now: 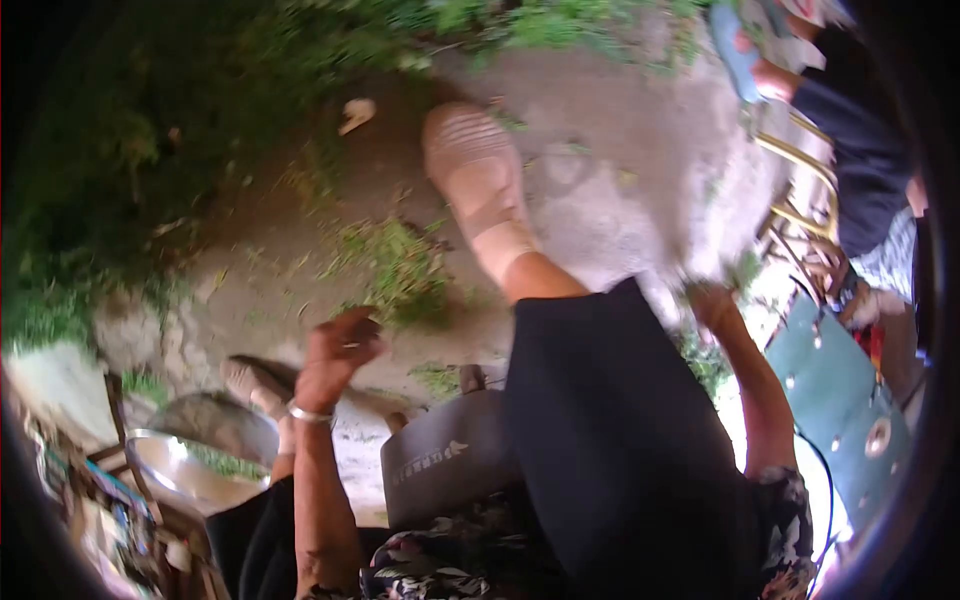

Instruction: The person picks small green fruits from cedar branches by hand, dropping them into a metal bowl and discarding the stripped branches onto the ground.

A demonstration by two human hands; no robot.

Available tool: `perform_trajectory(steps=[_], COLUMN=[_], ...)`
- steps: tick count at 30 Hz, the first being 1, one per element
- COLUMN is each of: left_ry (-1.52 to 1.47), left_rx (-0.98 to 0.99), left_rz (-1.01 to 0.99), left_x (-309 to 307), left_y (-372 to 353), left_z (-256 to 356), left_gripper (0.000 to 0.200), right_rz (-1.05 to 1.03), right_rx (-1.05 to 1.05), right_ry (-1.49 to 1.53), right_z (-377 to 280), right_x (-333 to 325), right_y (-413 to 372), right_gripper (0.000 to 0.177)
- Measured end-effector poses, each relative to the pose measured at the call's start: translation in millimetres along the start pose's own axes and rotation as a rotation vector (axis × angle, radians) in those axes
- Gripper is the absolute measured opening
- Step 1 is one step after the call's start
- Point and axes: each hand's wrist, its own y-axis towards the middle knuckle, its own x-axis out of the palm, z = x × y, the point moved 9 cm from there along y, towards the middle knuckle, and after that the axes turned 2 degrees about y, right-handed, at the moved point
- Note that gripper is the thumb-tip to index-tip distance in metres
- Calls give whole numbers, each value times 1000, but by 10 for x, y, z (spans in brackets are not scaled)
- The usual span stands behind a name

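My left hand (pixel 343 350) is raised above the ground with its fingers curled together; what they hold, if anything, is hidden. A bracelet circles that wrist. On the other side of my dark-trousered knee, my right hand (pixel 712 303) is blurred, beside green sprigs (pixel 740 272); its fingers cannot be made out. Loose green stems (pixel 395 265) lie on the ground between my left hand and my shoe (pixel 473 160). A metal bowl (pixel 165 465) with greens inside stands at the lower left.
Dense green plants (pixel 150 150) spread over the upper left. Another person, in dark trousers (pixel 865 140), is at the upper right near a metal chair frame (pixel 800 150). A green board (pixel 830 400) lies at the right. A grey seat (pixel 440 460) is below me.
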Motion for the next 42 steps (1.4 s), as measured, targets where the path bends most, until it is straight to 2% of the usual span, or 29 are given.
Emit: perform_trajectory(steps=[1,2,3,4,5,6,8,9,11,13,14,16,18,20,22,23,24,26,27,28,30,31,33,34,36,37,39,40,42], left_ry=[138,276,416,559,690,821,836,834,749,493,501,344,709,816,1022,972,972,1183,1233,1235,1112,1115,1033,1036,84,-310,-274,-239,62], left_rx=[34,61,182,306,280,256,199,193,257,166,175,367,423,445,448,357,360,392,436,437,615,616,597,597,451,457,507,541,745], left_rz=[-110,-234,-243,-261,-246,-234,-217,-206,59,209,210,386,669,703,854,779,781,583,582,583,585,585,613,617,721,638,639,643,648], left_x=[131,352,543,795,1015,1165,1214,1098,707,259,151,-134,-338,-405,-450,-458,-408,-87,6,0,-93,-155,-294,-277,-565,-507,-318,-217,42], left_y=[19,52,76,105,213,292,516,567,636,670,651,530,354,452,541,656,657,669,609,596,509,506,516,522,533,554,442,392,274], left_z=[-163,-384,-479,-564,-809,-858,-783,-578,-13,170,253,592,1015,1176,1318,1239,1225,1099,1009,809,537,529,530,599,602,726,1149,1311,1677], left_gripper=[40,42,45,48,50,51,51,51,57,61,61,66,71,75,81,85,85,83,75,75,59,59,40,40,23,17,18,20,31], right_rz=[-241,-236,-232,16,20,165,447,446,483,463,442,461,482,484,427,416,420,413,415,451,487,549,668,670,500,514,130,141,-200], right_rx=[-22,-43,-65,-89,-117,-234,-449,-461,-329,-312,-295,-333,-352,-384,-404,-444,-444,-537,-537,-527,-518,-496,-513,-517,-707,-712,-961,-968,-1087], right_ry=[-76,-71,-66,40,34,354,1008,1004,1176,1177,1175,1195,1255,1243,1224,1225,1226,1325,1325,1299,1275,1257,1300,1302,1604,1603,1697,1694,1881], right_z=[-334,-459,-583,-503,-668,-1024,-1514,-1671,-1744,-1946,-2024,-2114,-2172,-2220,-2376,-2414,-2415,-2466,-2458,-2437,-2415,-2375,-2360,-2405,-2597,-2667,-3102,-3196,-3530], right_x=[-204,-214,-223,-84,-220,-751,-1806,-2041,-2345,-2623,-2698,-2754,-2651,-2508,-2592,-2624,-2614,-2592,-2621,-2691,-2854,-2985,-3254,-3398,-3707,-3851,-4056,-4152,-4228], right_y=[-293,-336,-377,-102,12,81,108,151,179,57,36,10,80,207,111,105,128,159,139,81,-25,-89,-223,-298,-437,-470,-543,-551,-593], right_gripper=[45,49,54,60,60,55,47,47,42,41,40,39,37,35,35,34,34,34,34,33,32,32,30,30,36,36,44,44,49])
